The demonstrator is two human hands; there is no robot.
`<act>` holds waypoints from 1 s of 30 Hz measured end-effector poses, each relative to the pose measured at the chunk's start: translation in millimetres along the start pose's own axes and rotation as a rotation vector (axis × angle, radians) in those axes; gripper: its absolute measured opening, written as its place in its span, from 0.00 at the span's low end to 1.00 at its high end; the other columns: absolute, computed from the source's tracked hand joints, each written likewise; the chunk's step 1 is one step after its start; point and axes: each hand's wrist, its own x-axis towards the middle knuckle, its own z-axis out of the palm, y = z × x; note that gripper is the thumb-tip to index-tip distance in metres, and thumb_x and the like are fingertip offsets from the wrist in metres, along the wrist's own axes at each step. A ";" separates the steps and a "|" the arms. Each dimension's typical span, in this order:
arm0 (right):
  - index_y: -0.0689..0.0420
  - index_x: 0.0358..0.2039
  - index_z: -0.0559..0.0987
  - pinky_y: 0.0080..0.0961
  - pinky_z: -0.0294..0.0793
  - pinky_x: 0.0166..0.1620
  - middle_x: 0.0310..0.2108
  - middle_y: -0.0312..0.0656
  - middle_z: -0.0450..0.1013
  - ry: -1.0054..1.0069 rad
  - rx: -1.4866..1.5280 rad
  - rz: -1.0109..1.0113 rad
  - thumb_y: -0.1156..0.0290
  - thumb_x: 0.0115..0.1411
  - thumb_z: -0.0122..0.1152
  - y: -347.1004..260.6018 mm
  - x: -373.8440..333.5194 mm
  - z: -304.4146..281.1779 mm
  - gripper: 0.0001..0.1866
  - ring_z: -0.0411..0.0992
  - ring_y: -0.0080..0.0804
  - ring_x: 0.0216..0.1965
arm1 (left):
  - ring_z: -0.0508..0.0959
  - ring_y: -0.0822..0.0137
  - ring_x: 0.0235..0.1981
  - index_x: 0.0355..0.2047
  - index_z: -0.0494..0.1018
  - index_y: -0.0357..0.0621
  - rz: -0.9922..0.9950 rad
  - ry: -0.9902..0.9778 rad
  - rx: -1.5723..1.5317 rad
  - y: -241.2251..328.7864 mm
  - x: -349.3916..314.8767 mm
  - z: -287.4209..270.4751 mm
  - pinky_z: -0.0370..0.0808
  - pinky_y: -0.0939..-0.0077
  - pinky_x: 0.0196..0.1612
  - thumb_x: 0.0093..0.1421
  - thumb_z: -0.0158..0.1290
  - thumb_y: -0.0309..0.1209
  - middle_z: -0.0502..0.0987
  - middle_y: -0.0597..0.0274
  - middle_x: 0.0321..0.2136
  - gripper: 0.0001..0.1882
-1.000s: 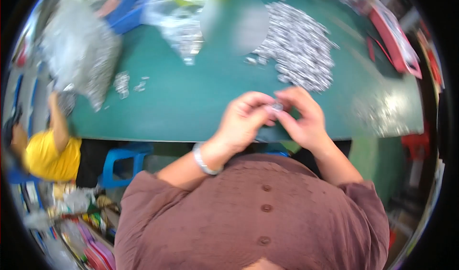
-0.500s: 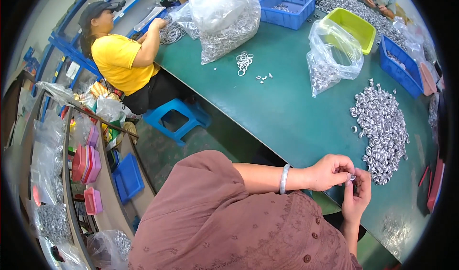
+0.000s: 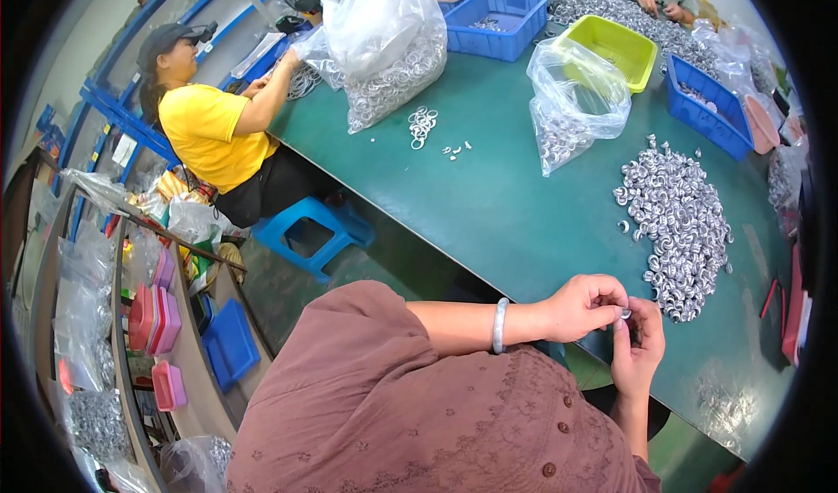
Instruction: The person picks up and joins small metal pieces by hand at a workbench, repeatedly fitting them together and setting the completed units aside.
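Note:
Near the table's front edge, my left hand [image 3: 583, 308] and my right hand [image 3: 637, 346] meet fingertip to fingertip. Between them they pinch a small shiny silver metal piece [image 3: 625, 314], mostly hidden by the fingers. Both hands are closed on it. Just beyond them a heap of small curved silver metal pieces [image 3: 676, 222] lies on the green table [image 3: 489, 205]. One loose curved piece [image 3: 623, 227] rests at the heap's left side. Silver dust [image 3: 724, 406] is scattered on the tabletop to the right of my right hand.
Farther back stand an open plastic bag [image 3: 567, 139] of pieces, a yellow-green tray [image 3: 642, 52], blue bins [image 3: 497, 43] and a big bag of rings [image 3: 393, 82]. Red-handled pliers [image 3: 772, 296] lie at right. Co-workers sit at far left and far right; a blue stool [image 3: 319, 231] is left.
The view has shifted slightly, so the table's contents appear farther left. My hands keep their pinch on the small piece. The far-left co-worker's hand has risen a little.

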 end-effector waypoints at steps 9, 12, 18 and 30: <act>0.64 0.34 0.69 0.15 0.63 0.28 0.31 0.40 0.65 0.005 -0.010 -0.008 0.84 0.47 0.51 -2.3 -0.5 -0.1 0.11 0.62 0.21 0.25 | 0.69 0.78 0.30 0.33 0.68 0.38 0.026 -0.014 -0.016 -0.4 -0.6 0.1 0.69 0.83 0.33 0.55 0.46 0.21 0.70 0.67 0.28 0.05; 0.64 0.34 0.69 0.15 0.63 0.29 0.31 0.40 0.65 0.003 -0.023 -0.024 0.84 0.48 0.51 -2.1 -0.4 0.1 0.11 0.62 0.22 0.26 | 0.69 0.78 0.30 0.33 0.68 0.39 0.014 -0.009 0.011 3.9 -1.5 0.9 0.69 0.83 0.33 0.55 0.46 0.21 0.70 0.67 0.28 0.05; 0.64 0.34 0.69 0.15 0.63 0.29 0.31 0.40 0.65 0.012 0.000 -0.014 0.84 0.49 0.50 -3.3 -0.7 0.6 0.10 0.62 0.23 0.27 | 0.68 0.79 0.30 0.33 0.68 0.39 0.047 -0.012 -0.013 -0.8 -1.4 1.2 0.68 0.83 0.32 0.55 0.47 0.22 0.70 0.67 0.29 0.04; 0.64 0.34 0.69 0.15 0.63 0.29 0.31 0.40 0.66 -0.009 -0.053 -0.061 0.84 0.49 0.51 -2.5 0.4 -1.6 0.10 0.62 0.22 0.26 | 0.68 0.79 0.28 0.32 0.67 0.39 0.094 0.007 0.068 3.3 -2.5 2.5 0.68 0.84 0.31 0.55 0.46 0.22 0.68 0.68 0.26 0.04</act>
